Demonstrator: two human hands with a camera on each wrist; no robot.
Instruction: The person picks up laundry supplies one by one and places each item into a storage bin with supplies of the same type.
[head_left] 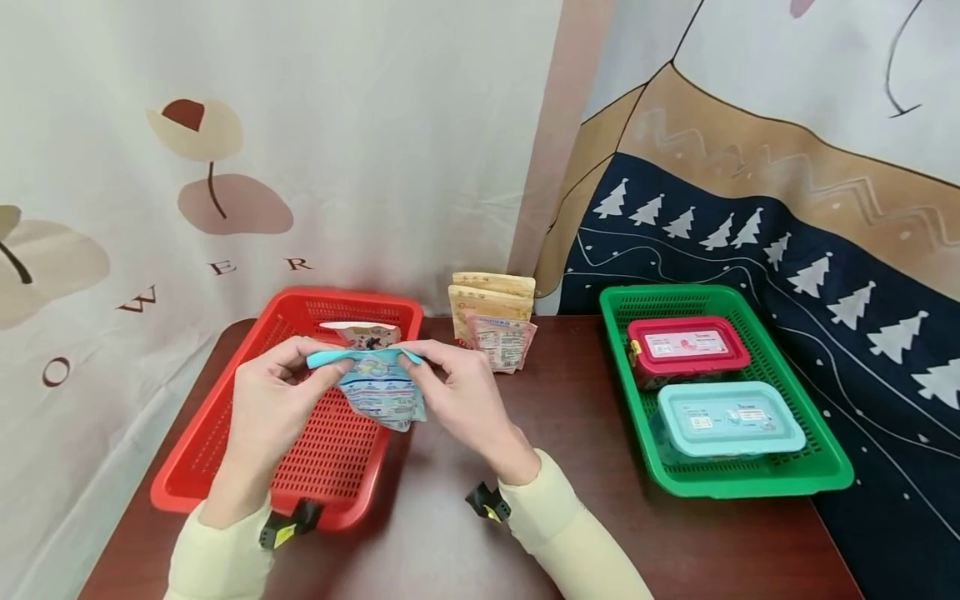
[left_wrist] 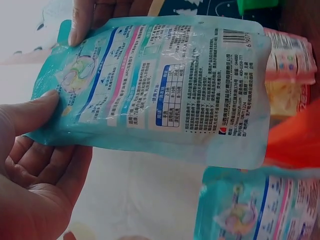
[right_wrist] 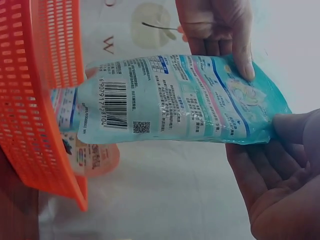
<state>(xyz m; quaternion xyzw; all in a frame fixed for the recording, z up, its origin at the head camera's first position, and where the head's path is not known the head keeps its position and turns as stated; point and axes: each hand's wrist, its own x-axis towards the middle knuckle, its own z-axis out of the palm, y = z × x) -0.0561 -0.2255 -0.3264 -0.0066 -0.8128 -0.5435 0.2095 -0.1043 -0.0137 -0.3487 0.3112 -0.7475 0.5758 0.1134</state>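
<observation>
Both hands hold a light blue printed pouch (head_left: 381, 396) by its top edge, above the red basket (head_left: 345, 294). My left hand (head_left: 273, 400) pinches the left top corner between thumb and fingers, and my right hand (head_left: 467, 398) pinches the right one. The pouch hangs with its printed back and barcode toward me; its far side is hidden. Behind it, a pouch with a patterned top (head_left: 369, 335) stands at the red basket's far end. A second teal pouch (left_wrist: 240, 215) shows in the left wrist view.
Right of the red basket, tan pouches (head_left: 487, 302) stand by the curtain with a pink pouch (head_left: 504, 342) in front. At right, a green basket (head_left: 750, 486) holds a red-lidded box (head_left: 688, 344) and a light blue-lidded box (head_left: 731, 419).
</observation>
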